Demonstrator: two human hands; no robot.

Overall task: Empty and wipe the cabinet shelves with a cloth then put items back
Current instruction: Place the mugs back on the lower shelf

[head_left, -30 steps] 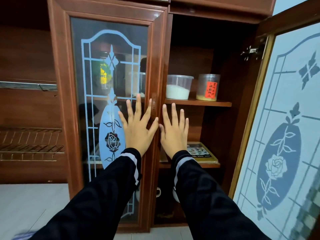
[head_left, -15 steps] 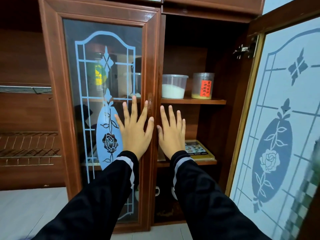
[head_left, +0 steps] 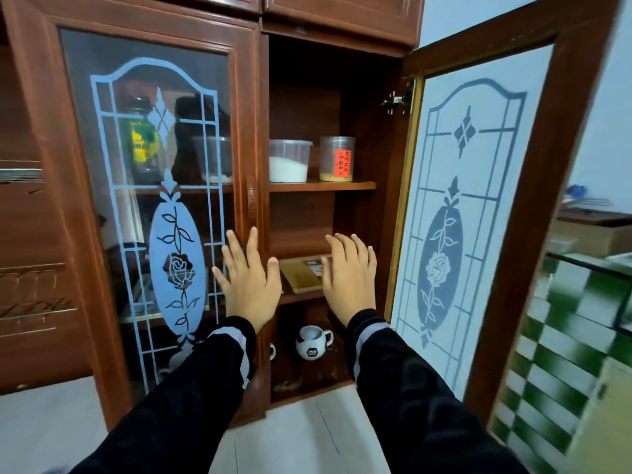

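Right door (head_left: 475, 213) wide; hands (head_left: 251, 289) empty.

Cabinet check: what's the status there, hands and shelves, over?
Left hand and right hand open, empty. Shelves still loaded: tub, jar, box, mug. Left door shut, right door open.
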